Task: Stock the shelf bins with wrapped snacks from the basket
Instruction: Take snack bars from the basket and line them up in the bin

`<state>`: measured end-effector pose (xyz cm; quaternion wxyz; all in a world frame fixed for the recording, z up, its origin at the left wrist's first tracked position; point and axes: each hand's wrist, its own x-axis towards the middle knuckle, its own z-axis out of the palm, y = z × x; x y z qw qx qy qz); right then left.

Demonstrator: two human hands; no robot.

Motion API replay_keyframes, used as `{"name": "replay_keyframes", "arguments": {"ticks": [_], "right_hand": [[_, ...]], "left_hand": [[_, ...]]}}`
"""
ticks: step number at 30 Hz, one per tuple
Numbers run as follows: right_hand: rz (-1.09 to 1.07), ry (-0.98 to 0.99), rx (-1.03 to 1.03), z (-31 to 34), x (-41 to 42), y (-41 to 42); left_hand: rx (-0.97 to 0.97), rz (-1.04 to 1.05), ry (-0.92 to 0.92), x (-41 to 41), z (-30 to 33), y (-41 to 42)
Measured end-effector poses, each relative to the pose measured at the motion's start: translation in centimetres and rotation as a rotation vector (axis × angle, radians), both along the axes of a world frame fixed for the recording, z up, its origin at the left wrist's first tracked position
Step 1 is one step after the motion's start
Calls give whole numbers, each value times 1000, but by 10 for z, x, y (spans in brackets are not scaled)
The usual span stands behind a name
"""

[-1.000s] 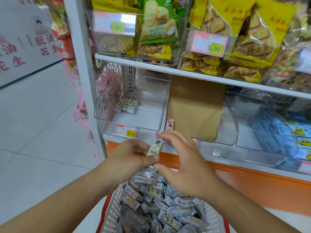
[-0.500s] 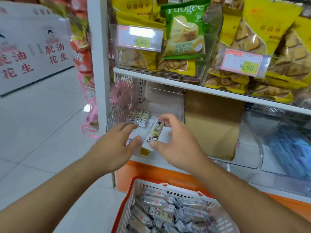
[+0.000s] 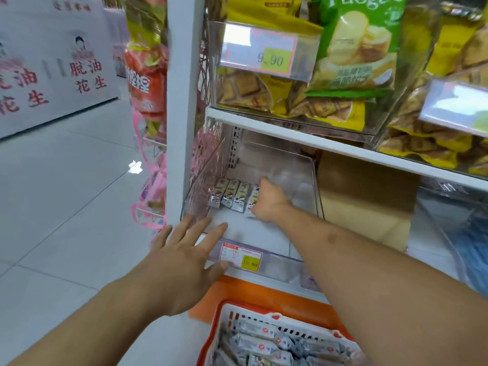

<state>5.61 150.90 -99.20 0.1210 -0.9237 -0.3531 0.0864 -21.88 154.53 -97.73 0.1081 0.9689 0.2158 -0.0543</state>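
Note:
A clear plastic shelf bin stands on the lower shelf, with a row of three wrapped snacks lying at its back left. My right hand reaches deep into the bin and grips a fourth wrapped snack right beside that row; the hand hides most of it. Over the bin's front left corner hovers my left hand, fingers spread and holding nothing. At the bottom is a red and white basket holding several wrapped snacks.
A white shelf upright rises left of the bin. Yellow and green snack bags fill the shelf above. A price label hangs on the bin front. Brown cardboard stands to the right, and pink hanging goods to the left.
My right hand carried one snack from above the basket up into the bin, beside the row. My left hand let go of it and opened near the bin's front.

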Motion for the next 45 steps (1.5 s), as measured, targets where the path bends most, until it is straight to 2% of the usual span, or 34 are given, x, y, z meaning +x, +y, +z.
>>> {"name": "replay_keyframes", "arguments": {"ticks": [12, 19, 23, 28, 32, 35, 40, 45], "right_hand": [[-34, 213, 37, -14, 12, 15], [21, 193, 39, 10, -5, 1], [101, 174, 166, 43, -35, -25], [193, 379, 455, 78, -85, -97], [232, 428, 558, 83, -121, -176], [212, 458, 488, 59, -135, -233], [94, 444, 97, -32, -121, -309], [-12, 398, -86, -98, -93, -347]], "left_hand": [[-24, -14, -28, -2, 2, -3], [-49, -1, -9, -2, 12, -5], [-53, -10, -31, -6, 24, -14], [-136, -55, -130, -17, 39, -45], [-228, -98, -171, -24, 36, -84], [-272, -122, -103, -27, 8, -110], [-307, -45, 177, -38, -64, -131], [-338, 46, 373, -50, -130, -138]]}}
